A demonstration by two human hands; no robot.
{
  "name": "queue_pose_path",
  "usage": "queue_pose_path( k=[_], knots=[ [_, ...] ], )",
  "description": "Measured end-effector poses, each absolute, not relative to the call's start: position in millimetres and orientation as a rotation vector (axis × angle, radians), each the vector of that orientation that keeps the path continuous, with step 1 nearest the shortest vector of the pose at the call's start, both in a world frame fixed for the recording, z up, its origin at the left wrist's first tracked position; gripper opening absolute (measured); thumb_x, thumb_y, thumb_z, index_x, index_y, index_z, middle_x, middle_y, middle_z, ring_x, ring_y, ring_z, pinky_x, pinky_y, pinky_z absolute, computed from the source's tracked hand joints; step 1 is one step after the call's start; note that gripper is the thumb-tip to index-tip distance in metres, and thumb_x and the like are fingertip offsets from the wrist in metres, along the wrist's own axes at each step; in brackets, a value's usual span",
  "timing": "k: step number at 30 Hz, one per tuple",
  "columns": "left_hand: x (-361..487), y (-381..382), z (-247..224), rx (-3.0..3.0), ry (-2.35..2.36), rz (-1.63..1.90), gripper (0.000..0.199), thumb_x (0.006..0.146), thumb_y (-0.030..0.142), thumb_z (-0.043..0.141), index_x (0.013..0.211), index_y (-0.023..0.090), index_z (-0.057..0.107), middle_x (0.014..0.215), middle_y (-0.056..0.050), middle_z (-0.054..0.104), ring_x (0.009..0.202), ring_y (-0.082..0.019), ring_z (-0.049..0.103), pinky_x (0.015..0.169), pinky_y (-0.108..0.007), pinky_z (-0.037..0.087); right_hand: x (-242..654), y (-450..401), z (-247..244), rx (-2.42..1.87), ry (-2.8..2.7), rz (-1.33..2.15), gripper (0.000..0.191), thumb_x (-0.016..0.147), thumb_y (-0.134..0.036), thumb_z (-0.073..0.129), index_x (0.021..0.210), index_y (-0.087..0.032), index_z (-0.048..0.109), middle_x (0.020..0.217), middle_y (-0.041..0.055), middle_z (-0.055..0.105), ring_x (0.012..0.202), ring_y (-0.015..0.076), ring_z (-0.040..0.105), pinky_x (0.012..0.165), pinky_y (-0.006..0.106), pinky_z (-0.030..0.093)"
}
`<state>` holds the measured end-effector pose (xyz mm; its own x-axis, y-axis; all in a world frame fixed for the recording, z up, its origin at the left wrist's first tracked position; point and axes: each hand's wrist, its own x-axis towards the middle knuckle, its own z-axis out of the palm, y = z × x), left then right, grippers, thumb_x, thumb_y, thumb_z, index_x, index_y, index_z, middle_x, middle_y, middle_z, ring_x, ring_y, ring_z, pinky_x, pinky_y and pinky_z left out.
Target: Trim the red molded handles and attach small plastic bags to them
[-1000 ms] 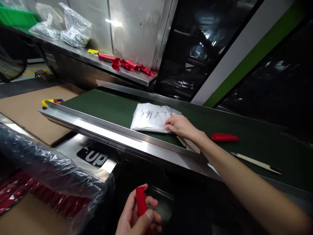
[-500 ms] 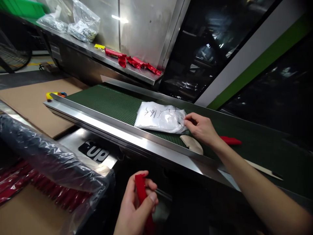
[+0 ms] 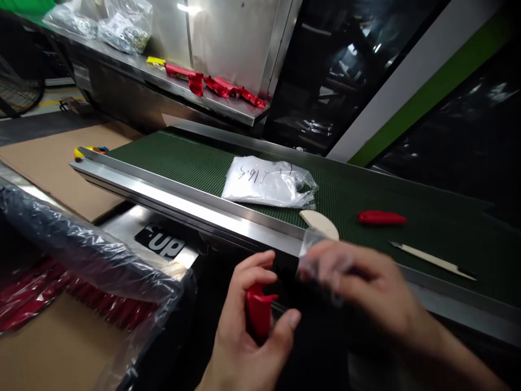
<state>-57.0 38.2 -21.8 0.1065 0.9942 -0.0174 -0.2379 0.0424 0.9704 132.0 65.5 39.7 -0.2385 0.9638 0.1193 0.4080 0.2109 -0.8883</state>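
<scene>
My left hand [image 3: 248, 326] is curled around a red plastic part [image 3: 259, 312], its thumb apart from the fingers; the lower end is hidden in the palm. Just to its right, my right hand [image 3: 362, 282] is blurred by motion and pinches a small clear plastic bag [image 3: 311, 252]. Beyond the hands, a white plastic packet [image 3: 260, 182] with handwriting lies on the green conveyor belt [image 3: 175, 157]. A cream half-round piece [image 3: 319, 222] rests at the belt's near edge. Farther right are another red plastic part [image 3: 381, 218] and a craft knife [image 3: 435, 259] with a pale handle.
The conveyor's metal rail [image 3: 195, 209] runs between me and the belt. At lower left stands a plastic-lined box [image 3: 134, 266] with red parts in rows. A metal shelf [image 3: 228, 108] behind holds red parts [image 3: 220, 87] and bags of metal hardware [image 3: 124, 32].
My right hand has left the white packet and come back toward my left hand with a clear bag. My left hand, holding the red part, has risen slightly and moved right.
</scene>
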Motion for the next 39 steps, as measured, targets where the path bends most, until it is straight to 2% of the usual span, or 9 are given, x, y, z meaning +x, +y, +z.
queue_pose_path(
  k=[3,7,11,13,18,22,32,36,39],
  knots=[
    [-57.7,38.9,-23.2,1.160,0.754,1.098,0.025,0.082,0.021,0.071,0.103,0.028,0.059,0.123,-0.001,0.059,0.106,-0.016,0.060,0.089,-0.024,0.049,116.7,29.6,27.4,-1.318,-1.746,1.331,0.011,0.086,-0.016,0.053,0.076,-0.020,0.057,0.086,0.0000,0.064,0.082,0.0136,0.060,0.074,0.024,0.048],
    [-57.3,37.7,-35.8,1.083,0.899,0.947,0.019,0.086,0.023,0.068,0.099,0.024,0.054,0.083,0.004,0.061,0.073,-0.009,0.059,0.067,-0.016,0.049,122.2,13.7,4.7,-1.481,-1.582,1.412,0.021,0.095,-0.036,0.052,0.087,-0.020,0.064,0.084,0.0001,0.063,0.080,0.0125,0.056,0.071,0.022,0.045],
    [-58.7,31.1,-46.1,1.156,1.059,0.859,0.021,0.086,0.026,0.067,0.102,0.024,0.054,0.085,0.004,0.060,0.071,-0.009,0.055,0.064,-0.016,0.046,130.8,12.4,-5.0,-1.519,-1.438,1.450,0.035,0.097,-0.050,0.047,0.111,-0.023,0.064,0.095,0.0013,0.065,0.085,0.0137,0.059,0.076,0.024,0.046],
    [-60.0,28.4,-48.0,1.235,1.093,0.850,0.020,0.087,0.026,0.066,0.103,0.026,0.054,0.088,0.005,0.060,0.074,-0.009,0.055,0.068,-0.017,0.046,131.3,12.3,-4.7,-1.572,-1.417,1.442,0.035,0.093,-0.052,0.053,0.109,-0.023,0.065,0.095,0.0013,0.066,0.086,0.0147,0.060,0.076,0.025,0.047],
    [-64.5,29.3,-54.2,1.335,1.122,0.819,0.020,0.089,0.027,0.064,0.106,0.028,0.053,0.091,0.005,0.060,0.078,-0.009,0.057,0.071,-0.018,0.047,132.9,9.5,-4.2,-1.721,-1.373,1.320,0.024,0.091,-0.042,0.059,0.089,-0.021,0.070,0.081,-0.0015,0.068,0.076,0.0117,0.060,0.068,0.022,0.045],
    [-66.9,28.2,-58.7,1.625,1.222,1.013,0.025,0.086,0.022,0.067,0.107,0.028,0.055,0.105,0.002,0.056,0.095,-0.011,0.056,0.087,-0.022,0.045,133.6,3.1,-11.6,-1.749,-1.343,1.292,0.023,0.088,-0.039,0.063,0.076,-0.020,0.069,0.072,-0.0025,0.066,0.068,0.0102,0.059,0.062,0.020,0.045],
    [-48.5,18.3,-35.0,1.049,0.999,0.776,0.026,0.084,0.027,0.071,0.101,0.019,0.053,0.082,0.003,0.060,0.071,-0.008,0.056,0.063,-0.016,0.046,110.4,-18.3,-23.0,-1.619,-1.537,1.094,0.010,0.088,-0.024,0.061,0.079,-0.021,0.064,0.081,-0.0025,0.067,0.074,0.0115,0.061,0.070,0.023,0.047],
    [-47.6,15.2,-48.7,1.230,1.115,0.791,0.022,0.088,0.024,0.065,0.104,0.023,0.051,0.083,0.004,0.058,0.073,-0.008,0.054,0.067,-0.017,0.045,114.0,-20.5,-27.3,-1.741,-1.420,0.859,0.011,0.086,-0.027,0.063,0.078,-0.020,0.060,0.071,-0.0027,0.060,0.061,0.0103,0.054,0.055,0.021,0.043],
    [-43.7,16.2,-56.3,1.369,1.191,0.775,0.021,0.089,0.020,0.060,0.106,0.026,0.050,0.084,0.005,0.057,0.073,-0.009,0.053,0.070,-0.019,0.046,114.0,-20.7,-29.6,-1.741,-1.523,0.691,0.008,0.085,-0.015,0.057,0.080,-0.021,0.055,0.072,-0.0033,0.055,0.062,0.0094,0.052,0.058,0.021,0.042]
  ],
)
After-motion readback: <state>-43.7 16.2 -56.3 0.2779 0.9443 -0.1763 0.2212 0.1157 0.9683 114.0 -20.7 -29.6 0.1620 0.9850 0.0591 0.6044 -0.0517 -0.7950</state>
